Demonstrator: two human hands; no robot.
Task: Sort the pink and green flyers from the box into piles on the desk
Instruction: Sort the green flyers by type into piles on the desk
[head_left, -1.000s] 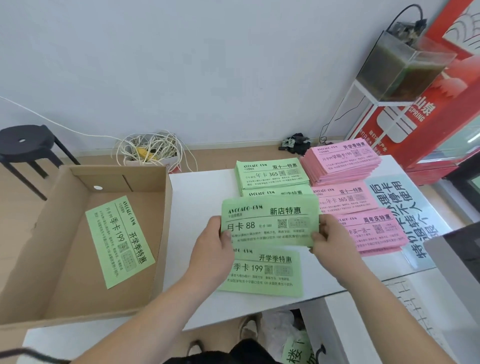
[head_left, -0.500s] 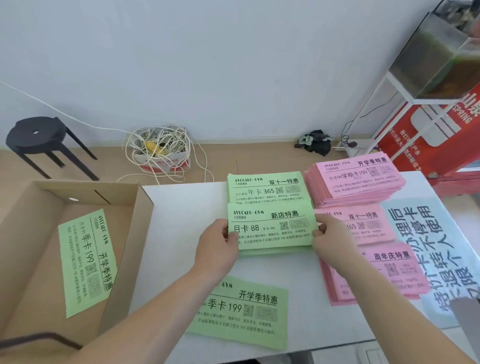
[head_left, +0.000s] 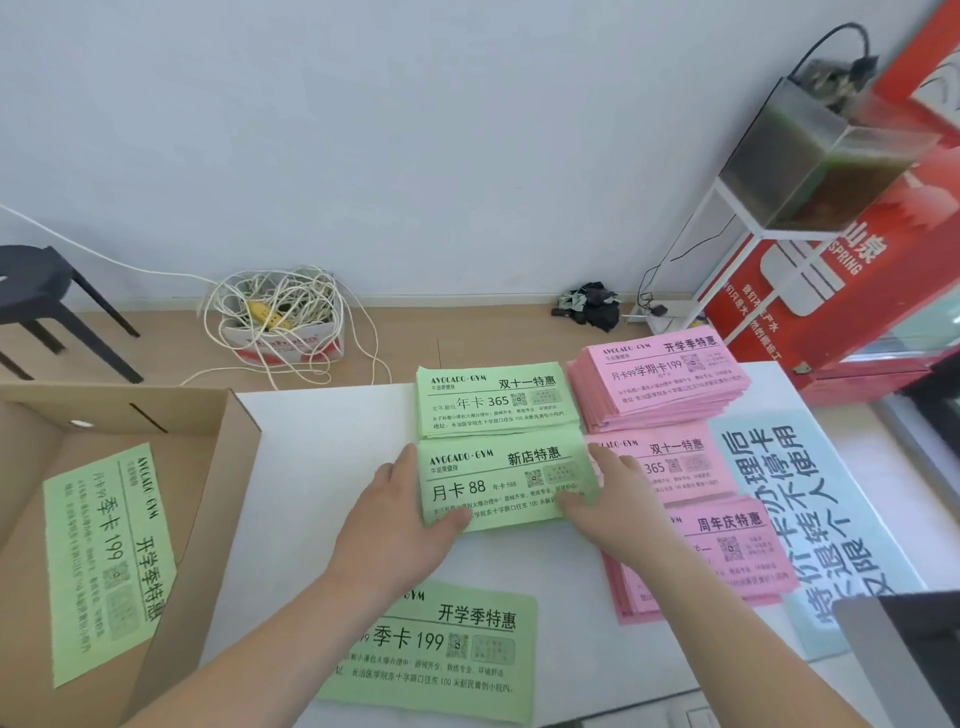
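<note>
- Your white desk carries five piles and one loose sheet. Every flyer on it lies with its long axis left to right, headings toward the wall.
- The cardboard box sits open at the desk's left end. One boxed green flyer lies flat on its floor, its long axis running away from you and its print turned sideways.
- Three pink piles form a column on the right: the tall back pink pile, the middle pink pile and the near pink pile.
- Two green piles sit just left of them, the back green pile and the front green pile, their edges nearly touching.
- One loose green flyer lies at the near edge, partly under your left forearm.
- Your left hand and right hand flank the front green pile's top sheet. Your thumbs rest on its near corners and your fingers lie fairly straight along its short edges; whether they reach under it, you cannot tell.
- A second ago you held that sheet in the air over the loose green flyer; now it lies flat on the pile.
</note>
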